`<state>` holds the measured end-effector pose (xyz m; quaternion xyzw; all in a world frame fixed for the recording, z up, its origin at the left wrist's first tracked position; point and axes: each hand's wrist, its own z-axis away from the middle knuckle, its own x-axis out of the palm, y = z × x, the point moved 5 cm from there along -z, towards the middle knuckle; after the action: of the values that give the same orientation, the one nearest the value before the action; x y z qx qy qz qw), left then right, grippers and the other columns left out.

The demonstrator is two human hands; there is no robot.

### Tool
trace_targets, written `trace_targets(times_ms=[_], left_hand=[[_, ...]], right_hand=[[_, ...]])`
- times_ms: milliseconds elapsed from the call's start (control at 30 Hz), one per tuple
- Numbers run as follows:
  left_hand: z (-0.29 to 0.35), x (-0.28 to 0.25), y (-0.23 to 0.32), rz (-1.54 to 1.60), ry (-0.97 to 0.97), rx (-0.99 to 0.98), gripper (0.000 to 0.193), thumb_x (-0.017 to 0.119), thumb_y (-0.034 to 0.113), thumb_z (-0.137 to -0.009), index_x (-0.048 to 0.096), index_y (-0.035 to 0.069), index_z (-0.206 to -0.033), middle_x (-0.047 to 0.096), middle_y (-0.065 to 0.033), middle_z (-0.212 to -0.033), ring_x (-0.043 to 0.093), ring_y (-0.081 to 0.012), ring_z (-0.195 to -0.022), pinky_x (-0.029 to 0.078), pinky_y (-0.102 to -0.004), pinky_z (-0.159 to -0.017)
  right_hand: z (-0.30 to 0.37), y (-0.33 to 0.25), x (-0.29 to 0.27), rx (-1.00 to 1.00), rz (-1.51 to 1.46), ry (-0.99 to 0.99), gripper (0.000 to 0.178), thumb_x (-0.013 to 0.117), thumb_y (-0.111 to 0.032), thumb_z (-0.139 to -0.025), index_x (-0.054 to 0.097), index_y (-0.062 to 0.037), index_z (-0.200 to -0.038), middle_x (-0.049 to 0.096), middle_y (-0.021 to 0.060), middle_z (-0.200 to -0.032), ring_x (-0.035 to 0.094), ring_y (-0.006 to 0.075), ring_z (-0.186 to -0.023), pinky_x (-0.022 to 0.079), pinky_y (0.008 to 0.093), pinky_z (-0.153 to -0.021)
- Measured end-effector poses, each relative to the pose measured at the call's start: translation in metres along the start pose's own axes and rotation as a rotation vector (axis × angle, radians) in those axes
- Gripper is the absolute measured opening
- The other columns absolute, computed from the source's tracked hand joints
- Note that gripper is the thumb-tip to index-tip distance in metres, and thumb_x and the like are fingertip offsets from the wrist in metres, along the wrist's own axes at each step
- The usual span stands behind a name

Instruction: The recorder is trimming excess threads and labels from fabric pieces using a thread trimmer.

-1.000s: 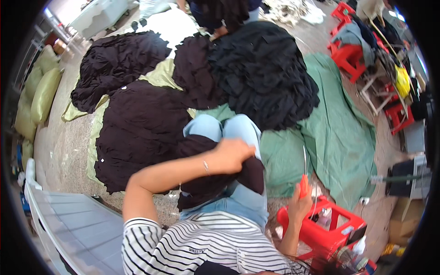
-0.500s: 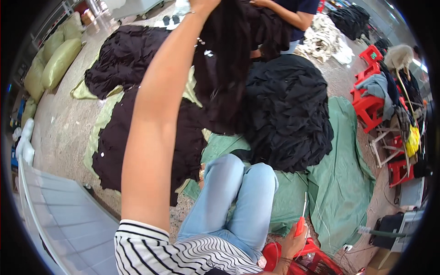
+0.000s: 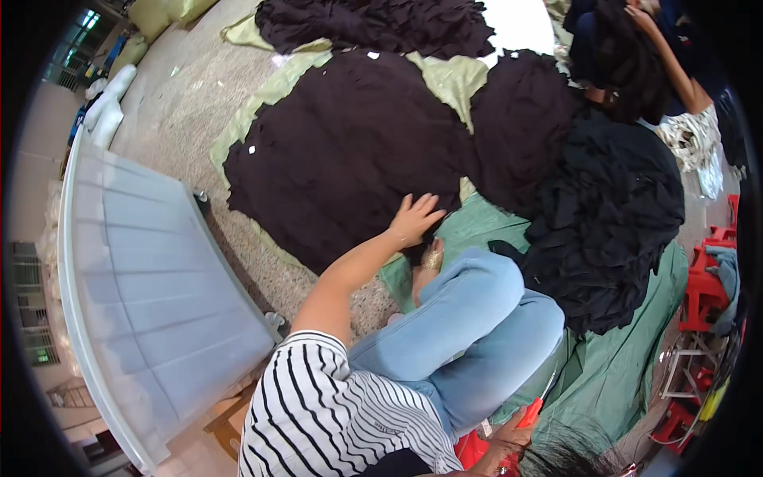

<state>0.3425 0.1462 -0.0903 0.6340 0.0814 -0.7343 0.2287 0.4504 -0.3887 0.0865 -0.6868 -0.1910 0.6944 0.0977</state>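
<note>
My left hand (image 3: 417, 219) lies flat with spread fingers on the near right edge of a wide, dark brown cloth pile (image 3: 350, 151). Low at the right, beside my thigh, my right hand (image 3: 507, 436) is closed around a red-handled tool (image 3: 530, 412) with a thin metal blade. What kind of tool it is I cannot make out. Right of my knees rises a heap of black cloth (image 3: 612, 222) on a green sheet (image 3: 628, 358). A smaller dark brown pile (image 3: 520, 127) lies between the two.
A grey-white plastic bin (image 3: 167, 278) on casters stands at my left. Another dark brown heap (image 3: 373, 24) lies at the far side. At the far right a co-worker's arm (image 3: 675, 67) handles dark cloth. Red stools (image 3: 703, 290) stand along the right, with white cloth (image 3: 691, 143) beyond the black heap.
My left hand has come down from holding up dark cloth and now rests on the brown pile. The view has turned left. My right hand still holds the red-handled tool.
</note>
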Motion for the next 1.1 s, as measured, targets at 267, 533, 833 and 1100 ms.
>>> trace_targets(times_ms=[267,533,833,1100], left_hand=[[0.217,0.073,-0.124,0.101,-0.323,-0.466,0.068,0.079,0.017,-0.076,0.050,0.015,-0.137,0.027,-0.0115,-0.160,0.032,-0.0302,-0.144,0.035,-0.0582,-0.109],[0.289,0.092,-0.198,0.779,0.358,-1.879,0.134,0.090,0.054,-0.062,0.002,0.021,-0.158,0.013,-0.0326,-0.157,0.025,-0.0503,-0.142,0.029,-0.0621,-0.113],[0.280,0.142,-0.165,1.406,0.412,-2.191,0.157,0.094,0.059,-0.053,-0.019,0.026,-0.157,0.004,-0.0265,-0.163,0.019,-0.0480,-0.147,0.029,-0.0654,-0.112],[0.240,0.170,-0.177,1.172,0.592,-2.065,0.126,0.088,0.012,-0.065,0.002,0.014,-0.158,0.052,-0.0268,-0.137,0.057,-0.0386,-0.121,0.046,-0.0454,-0.105]], right_hand=[[-0.001,-0.040,-0.013,0.218,0.269,-0.197,0.068,0.058,-0.051,-0.097,0.052,0.0036,-0.136,0.066,0.0325,-0.111,0.065,0.0464,-0.096,0.052,0.0476,-0.079],[0.008,0.006,-0.020,0.010,0.256,-0.033,0.054,0.058,-0.041,-0.100,0.053,0.0004,-0.135,0.066,0.0259,-0.111,0.065,0.0424,-0.095,0.052,0.0452,-0.080],[0.024,0.016,-0.038,0.097,0.248,-0.174,0.048,0.058,-0.035,-0.101,0.052,0.0034,-0.129,0.063,0.0250,-0.107,0.062,0.0382,-0.098,0.049,0.0422,-0.086],[0.070,0.044,-0.062,0.228,0.274,-0.031,0.044,0.057,-0.034,-0.101,0.054,0.0035,-0.125,0.063,0.0252,-0.099,0.063,0.0401,-0.090,0.050,0.0455,-0.076]])
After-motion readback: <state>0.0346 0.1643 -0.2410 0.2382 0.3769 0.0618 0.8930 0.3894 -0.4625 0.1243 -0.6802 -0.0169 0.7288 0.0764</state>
